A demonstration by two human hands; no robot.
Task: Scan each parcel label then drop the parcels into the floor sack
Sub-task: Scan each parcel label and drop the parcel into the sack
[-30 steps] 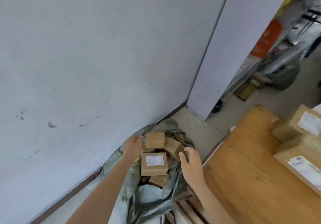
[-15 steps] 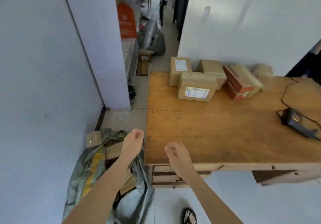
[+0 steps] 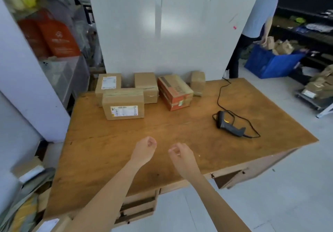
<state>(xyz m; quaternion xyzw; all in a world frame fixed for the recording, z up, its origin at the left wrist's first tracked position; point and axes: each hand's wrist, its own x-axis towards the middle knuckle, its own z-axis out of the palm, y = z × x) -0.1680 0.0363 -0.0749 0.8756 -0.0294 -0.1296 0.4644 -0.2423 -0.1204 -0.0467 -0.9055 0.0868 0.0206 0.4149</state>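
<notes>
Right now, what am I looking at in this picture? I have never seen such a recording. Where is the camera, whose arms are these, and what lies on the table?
The camera sits on a person's head and looks forward and down, so the two bare arms are that person's own. The left hand and right hand hover loosely curled over the wooden table, holding nothing. At the far edge stand five cardboard parcels; the nearest, the front labelled parcel, shows its white label. A corded barcode scanner lies on the right. The floor sack, already holding parcels, is at the lower left beside the table. Another person stands behind, near a blue crate.
</notes>
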